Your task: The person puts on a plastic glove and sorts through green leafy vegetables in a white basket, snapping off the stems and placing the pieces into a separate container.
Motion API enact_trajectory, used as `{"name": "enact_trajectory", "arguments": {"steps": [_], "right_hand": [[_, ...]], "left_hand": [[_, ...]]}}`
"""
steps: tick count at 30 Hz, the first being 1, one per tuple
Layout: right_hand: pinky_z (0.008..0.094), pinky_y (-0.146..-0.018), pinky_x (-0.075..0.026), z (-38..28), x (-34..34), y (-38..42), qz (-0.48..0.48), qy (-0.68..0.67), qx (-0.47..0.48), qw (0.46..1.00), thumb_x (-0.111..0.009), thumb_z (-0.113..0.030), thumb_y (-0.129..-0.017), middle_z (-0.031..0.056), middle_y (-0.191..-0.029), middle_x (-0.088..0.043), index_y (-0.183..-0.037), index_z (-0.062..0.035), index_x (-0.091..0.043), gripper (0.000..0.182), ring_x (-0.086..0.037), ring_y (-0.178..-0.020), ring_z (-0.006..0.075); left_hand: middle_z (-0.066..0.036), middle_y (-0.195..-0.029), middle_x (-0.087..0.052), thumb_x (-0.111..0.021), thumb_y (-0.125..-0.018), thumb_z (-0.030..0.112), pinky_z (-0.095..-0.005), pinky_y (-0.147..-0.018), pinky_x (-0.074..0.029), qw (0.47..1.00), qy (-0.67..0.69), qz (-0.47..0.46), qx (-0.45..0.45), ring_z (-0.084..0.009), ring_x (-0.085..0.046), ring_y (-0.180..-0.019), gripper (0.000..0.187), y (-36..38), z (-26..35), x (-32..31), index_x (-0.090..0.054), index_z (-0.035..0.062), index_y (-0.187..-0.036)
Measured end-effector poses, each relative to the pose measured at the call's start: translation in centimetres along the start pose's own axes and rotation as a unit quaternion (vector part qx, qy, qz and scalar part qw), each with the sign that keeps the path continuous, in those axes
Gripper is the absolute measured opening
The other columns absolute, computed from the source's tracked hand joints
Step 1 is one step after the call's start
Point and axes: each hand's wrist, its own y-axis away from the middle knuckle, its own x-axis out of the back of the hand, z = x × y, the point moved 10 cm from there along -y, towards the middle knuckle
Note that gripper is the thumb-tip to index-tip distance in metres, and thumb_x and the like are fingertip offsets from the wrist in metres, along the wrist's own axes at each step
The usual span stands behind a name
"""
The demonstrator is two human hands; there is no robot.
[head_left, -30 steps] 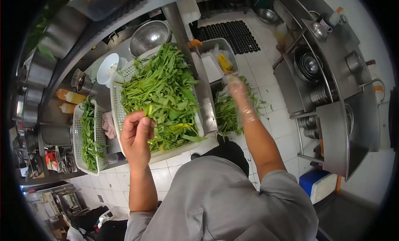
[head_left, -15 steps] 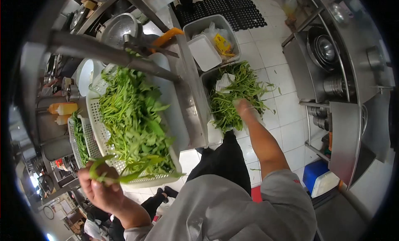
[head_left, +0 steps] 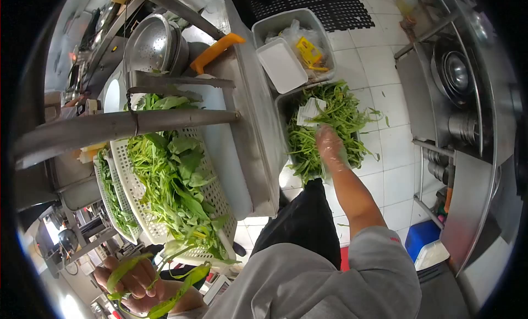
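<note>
Left hand point(head_left: 138, 289) has swung lower, past the near end of the white basket point(head_left: 131, 187), with a leafy stem point(head_left: 188, 285).
Its fingers pinch the leafy stem; the gloved right hand point(head_left: 329, 146) lies over heaped greens point(head_left: 352, 116), its grip unclear. Handling single stems seems the step; the next move calls for a light, steady pinch.

Leafy green stem point(head_left: 193, 279), long, curved, held in left hand point(head_left: 129, 286); loose greens point(head_left: 305, 146), tangled, heaped beneath right hand point(head_left: 331, 146).

A commercial-style kitchen; steel shelving point(head_left: 470, 195); metal bowls point(head_left: 456, 70); colander point(head_left: 147, 47); leafy greens point(head_left: 173, 187).
</note>
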Motion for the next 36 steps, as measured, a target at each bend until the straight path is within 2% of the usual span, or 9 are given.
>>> {"name": "enact_trajectory", "arguments": {"steps": [8, 14, 20, 25, 27, 29, 31, 32, 36], "right_hand": [[0.0423, -0.078, -0.05, -5.4, 0.8, -4.1, 0.004, -0.153, 0.08, 0.985, -0.057, -0.031, -0.088, 0.0153, -0.099, -0.066, -0.102, -0.0066, -0.065, 0.029, -0.062, -0.092, 0.0341], [0.0426, -0.083, -0.051, -8.4, -21.8, -9.2, -0.093, 0.275, 0.361, 0.886, -0.056, -0.016, -0.086, 0.0088, -0.11, -0.067, -0.098, -0.0073, -0.07, 0.02, -0.064, -0.099, 0.031], [0.0408, -0.083, -0.05, -8.2, -16.3, -7.3, -0.325, 0.242, 0.154, 0.901, -0.055, -0.018, -0.085, 0.0162, -0.108, -0.064, -0.103, -0.0011, -0.066, 0.028, -0.062, -0.099, 0.032], [0.0389, -0.079, -0.05, -6.8, -25.1, -9.3, -0.082, 0.184, 0.377, 0.904, -0.057, -0.028, -0.088, 0.0141, -0.104, -0.063, -0.115, -0.001, -0.059, 0.038, -0.061, -0.094, 0.0307], [0.0353, -0.075, -0.05, -7.0, -19.4, -8.1, -0.139, -0.093, 0.315, 0.934, -0.057, -0.033, -0.09, 0.011, -0.102, -0.064, -0.118, -0.0024, -0.057, 0.041, -0.06, -0.091, 0.0245], [0.0316, -0.072, -0.049, -6.3, -10.1, -5.1, -0.218, -0.65, 0.058, 0.726, -0.059, -0.035, -0.091, 0.0088, -0.103, -0.064, -0.118, -0.0048, -0.058, 0.041, -0.059, -0.089, 0.0189], [0.0307, -0.071, -0.05, -7.8, 0.4, -0.7, -0.211, -0.617, 0.032, 0.757, -0.058, -0.028, -0.091, 0.0084, -0.103, -0.064, -0.109, -0.005, -0.062, 0.029, -0.059, -0.084, 0.0175], [0.0299, -0.07, -0.051, -7.8, 4.9, 1.2, -0.205, -0.586, 0.004, 0.784, -0.057, -0.02, -0.092, 0.008, -0.104, -0.064, -0.1, -0.0051, -0.065, 0.019, -0.059, -0.079, 0.0161], [0.0176, -0.049, -0.04, -6.2, 19.7, 7.3, -0.099, -0.532, 0.057, 0.839, -0.061, -0.022, -0.09, 0.0055, -0.107, -0.062, -0.099, -0.0063, -0.066, 0.018, -0.05, -0.063, 0.0044]], "left_hand": [[-0.004, -0.063, -0.046, -0.058, -0.09, 0.012, -0.0197, -0.031, -0.032, 0.999, -0.038, -0.027, 0.026, -0.0096, -0.038, -0.038, 0.016, -0.4, -1.3, -0.1, -0.044, 0.0045, -0.088], [-0.004, -0.067, -0.046, -0.061, -0.088, 0.012, -0.0202, -0.028, -0.033, 0.998, -0.029, 0.003, 0.063, -0.0095, -0.038, -0.038, 0.019, -0.1, -3.0, 1.1, -0.043, 0.0052, -0.087], [-0.004, -0.069, -0.046, -0.061, -0.087, 0.011, -0.0201, -0.028, -0.034, 0.995, -0.053, 0.044, 0.065, -0.0093, -0.039, -0.04, 0.02, -0.2, -2.8, 2.0, -0.042, 0.0055, -0.086], [-0.005, -0.071, -0.046, -0.062, -0.087, 0.01, -0.02, -0.028, -0.035, 0.993, -0.048, 0.083, 0.068, -0.0091, -0.04, -0.041, 0.02, 0.3, -2.4, 2.4, -0.042, 0.0059, -0.085], [-0.005, -0.071, -0.046, -0.062, -0.086, 0.01, -0.02, -0.029, -0.035, 0.988, -0.031, 0.133, 0.074, -0.009, -0.04, -0.041, 0.02, 1.1, -1.9, 3.7, -0.042, 0.006, -0.085], [-0.011, -0.079, -0.05, -0.034, -0.1, 0.022, -0.0259, -0.039, -0.045, 0.996, 0.07, 0.048, 0.022, -0.0162, -0.051, -0.049, 0.024, 0.2, -1.6, 1.9, -0.039, 0.0063, -0.082], [-0.009, -0.075, -0.047, -0.044, -0.096, 0.018, -0.024, -0.038, -0.039, 0.932, 0.13, 0.339, -0.004, -0.0146, -0.047, -0.048, 0.022, 2.4, -1.5, 3.4, -0.037, 0.0067, -0.079], [-0.009, -0.072, -0.046, -0.057, -0.09, 0.014, -0.0234, -0.037, -0.033, 0.994, -0.108, 0.028, -0.012, -0.0129, -0.043, -0.046, 0.023, -0.6, -0.6, -0.6, -0.038, 0.006, -0.079], [-0.009, -0.07, -0.047, -0.056, -0.085, 0.011, -0.0237, -0.04, -0.036, 0.989, -0.099, -0.091, -0.063, -0.0118, -0.045, -0.05, 0.015, -2.8, -1.7, -6.7, -0.045, 0.0008, -0.084]]}}
